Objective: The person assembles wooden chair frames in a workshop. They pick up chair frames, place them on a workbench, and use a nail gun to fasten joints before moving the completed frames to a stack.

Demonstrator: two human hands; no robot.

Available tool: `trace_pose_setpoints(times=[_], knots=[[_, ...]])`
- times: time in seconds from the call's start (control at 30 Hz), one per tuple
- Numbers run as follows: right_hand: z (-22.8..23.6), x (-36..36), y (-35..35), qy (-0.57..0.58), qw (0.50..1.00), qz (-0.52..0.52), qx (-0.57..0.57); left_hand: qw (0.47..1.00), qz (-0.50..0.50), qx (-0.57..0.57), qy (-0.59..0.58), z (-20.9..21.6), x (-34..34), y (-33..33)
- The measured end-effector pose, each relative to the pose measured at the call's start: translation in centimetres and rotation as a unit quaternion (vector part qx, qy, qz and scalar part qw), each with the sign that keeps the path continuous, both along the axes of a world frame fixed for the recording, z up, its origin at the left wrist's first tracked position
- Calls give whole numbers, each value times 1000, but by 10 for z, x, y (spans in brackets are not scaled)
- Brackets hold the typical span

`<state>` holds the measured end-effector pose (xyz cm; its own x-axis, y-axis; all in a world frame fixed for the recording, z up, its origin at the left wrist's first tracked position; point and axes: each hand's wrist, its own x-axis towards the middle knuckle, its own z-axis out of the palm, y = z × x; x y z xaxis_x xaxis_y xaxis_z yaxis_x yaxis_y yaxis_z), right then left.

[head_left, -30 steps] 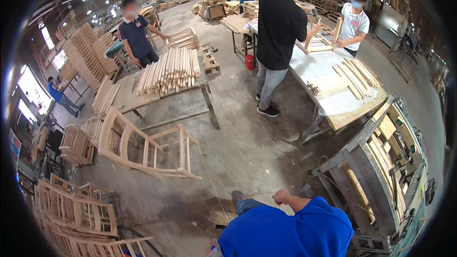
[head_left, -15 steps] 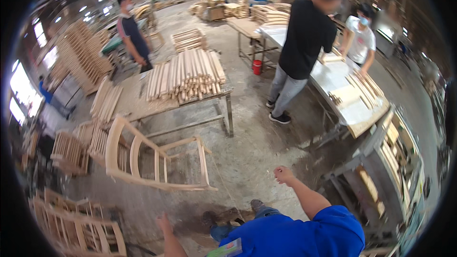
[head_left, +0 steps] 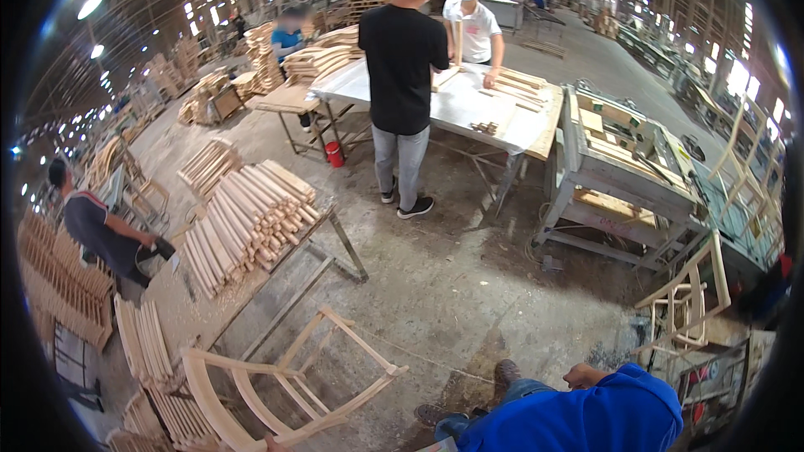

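Note:
An unfinished wooden chair frame lies tilted on the floor at the lower left, its curved back toward the left. My left hand barely shows at the lower edge, against the frame's near rail; its fingers are mostly cut off, so I cannot tell whether it grips the wood. Close to my blue-sleeved body, my right hand is curled into a loose fist, with nothing visible in it. It stays apart from every object around it.
A worktable bears many wooden sticks at the left. Across the aisle, two people stand at a white-topped table. A grey machine bench and another chair frame are on the right. Another person stands far left.
My view has swung to the right, so the tables appear farther left. My right hand has drawn in toward my body, and my left hand now meets the chair frame.

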<state>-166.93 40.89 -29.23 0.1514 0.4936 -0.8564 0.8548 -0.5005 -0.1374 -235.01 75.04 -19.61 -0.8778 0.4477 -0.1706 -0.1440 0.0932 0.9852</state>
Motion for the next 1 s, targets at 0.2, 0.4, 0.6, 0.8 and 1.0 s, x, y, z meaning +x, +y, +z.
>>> trace_pose_setpoints(times=[0.2,0.4,0.6,0.8,1.0], knots=[[11,-44,-5,57,911,-405,44,993,-120,2,-15,-3,43,-12],[59,-35,13,158,856,-419,257,968,-149,47,196,59,142,29],[69,43,-76,206,752,-544,310,927,-214,68,299,165,270,-9],[46,137,-126,250,669,-598,364,857,-421,204,213,294,447,-118],[78,161,-101,456,541,-620,338,704,-568,398,151,426,559,-214]])
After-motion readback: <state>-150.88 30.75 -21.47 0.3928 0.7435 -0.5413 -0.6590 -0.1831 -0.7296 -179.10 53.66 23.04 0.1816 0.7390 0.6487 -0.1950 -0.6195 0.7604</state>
